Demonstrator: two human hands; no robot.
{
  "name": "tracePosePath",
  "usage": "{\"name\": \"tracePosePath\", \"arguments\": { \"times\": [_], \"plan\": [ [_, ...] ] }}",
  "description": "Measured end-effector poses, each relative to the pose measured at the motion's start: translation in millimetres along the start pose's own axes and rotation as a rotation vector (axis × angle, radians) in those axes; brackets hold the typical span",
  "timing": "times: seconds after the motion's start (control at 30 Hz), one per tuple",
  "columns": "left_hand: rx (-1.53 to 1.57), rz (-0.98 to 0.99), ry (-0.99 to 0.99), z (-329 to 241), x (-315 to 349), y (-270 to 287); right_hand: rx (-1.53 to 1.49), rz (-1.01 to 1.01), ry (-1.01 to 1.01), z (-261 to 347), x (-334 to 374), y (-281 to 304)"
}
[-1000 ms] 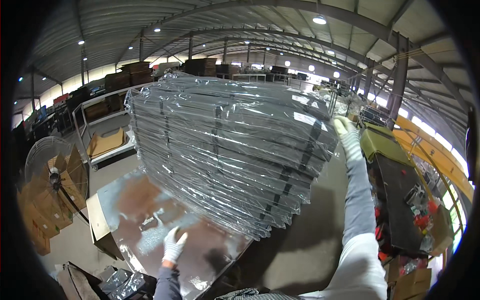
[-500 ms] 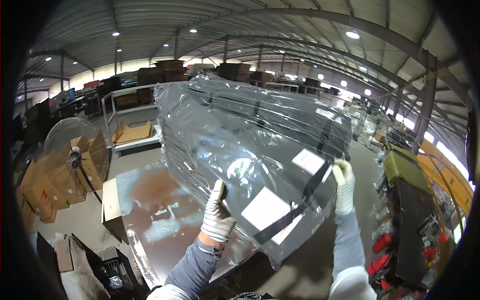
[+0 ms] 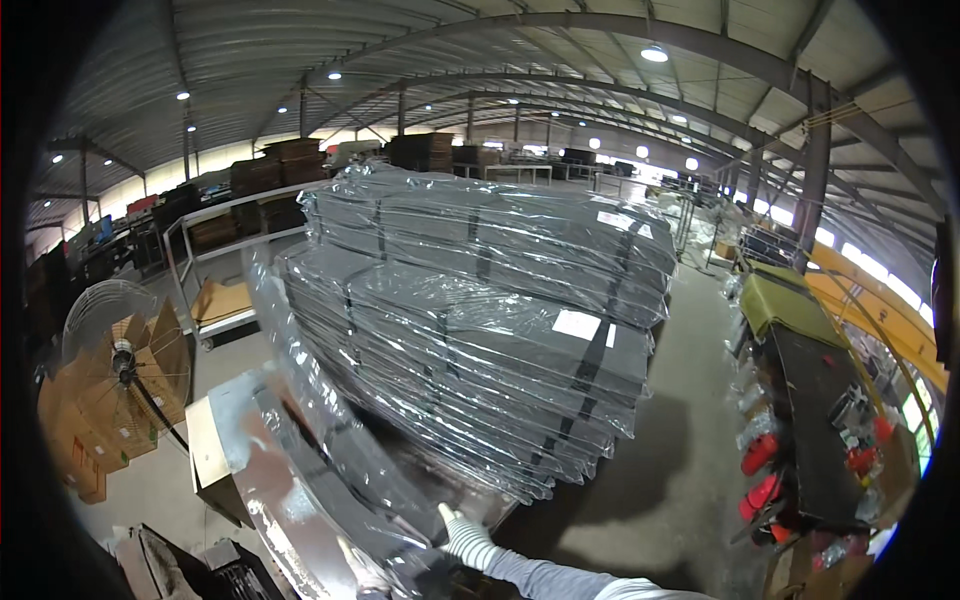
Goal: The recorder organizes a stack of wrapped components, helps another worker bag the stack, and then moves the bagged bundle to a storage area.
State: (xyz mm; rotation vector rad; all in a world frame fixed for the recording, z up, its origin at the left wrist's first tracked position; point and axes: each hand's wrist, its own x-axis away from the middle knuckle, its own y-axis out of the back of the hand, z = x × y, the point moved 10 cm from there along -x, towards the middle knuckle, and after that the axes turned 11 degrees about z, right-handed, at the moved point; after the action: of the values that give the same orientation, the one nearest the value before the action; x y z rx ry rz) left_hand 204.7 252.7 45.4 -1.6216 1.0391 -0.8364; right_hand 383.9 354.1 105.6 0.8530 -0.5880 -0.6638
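Observation:
A long dark package in clear plastic (image 3: 335,455) stands tilted on its edge over the worn metal-topped table (image 3: 270,505). At the package's near end is my left hand (image 3: 367,572) in a pale glove, blurred and partly cut off by the lower edge, closed on its left side. My right hand (image 3: 468,538), in a striped white glove, presses against the right side of that same end, thumb up and other fingers partly hidden. Just beyond lies a tall stack of similar dark plastic-wrapped packages (image 3: 480,350), with black straps and a white label (image 3: 577,325).
To the left stand a wire-caged fan (image 3: 122,362), brown cartons (image 3: 80,430) and a white metal trolley (image 3: 225,320). A dark bench with a green cover (image 3: 790,300) runs along the right, red items (image 3: 760,455) beside it. Grey floor (image 3: 670,450) separates bench and stack.
The top package has come off the stack and swung left onto its edge, baring the packages below. Both hands have moved down toward its near end, the right one far to the left.

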Motion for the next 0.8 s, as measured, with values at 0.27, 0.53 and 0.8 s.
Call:
{"name": "tracePosePath", "arguments": {
  "times": [0.27,0.53,0.8],
  "plan": [
    [-1.451,0.641,1.283,121,138,161,0.182,0.305,0.102,-5,96,-28],
    [-2.488,0.96,-0.185,72,57,-56,0.366,0.047,0.083,-92,117,-52],
    [-2.691,1.162,-0.209,82,76,-4,0.097,0.181,0.053,-47,26,-103]
  ]
}}
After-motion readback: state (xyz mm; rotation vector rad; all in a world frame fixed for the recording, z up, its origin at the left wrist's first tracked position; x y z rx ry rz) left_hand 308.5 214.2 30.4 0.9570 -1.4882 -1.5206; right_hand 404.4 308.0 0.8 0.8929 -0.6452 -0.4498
